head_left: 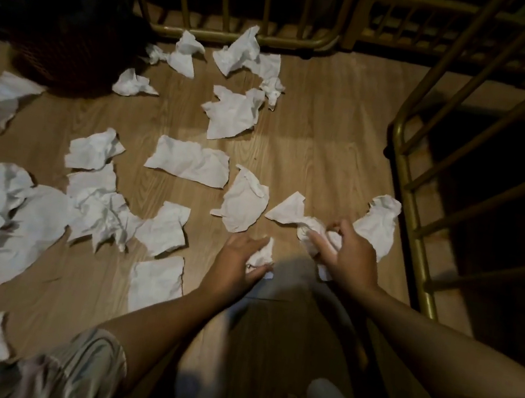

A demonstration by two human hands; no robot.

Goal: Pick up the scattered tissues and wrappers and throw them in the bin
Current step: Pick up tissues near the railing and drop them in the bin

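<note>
While the right hand (345,250) grips a crumpled tissue (312,232) and the left hand (238,260) pinches another, both far from the bin (53,62), gathering neighbouring pieces first would likely save trips.

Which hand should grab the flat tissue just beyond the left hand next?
Left, probably. The left hand holds only a small wad and sits right beside that flat tissue. The right hand already grips a bigger crumpled tissue and lies farther away, near the railing.
</note>
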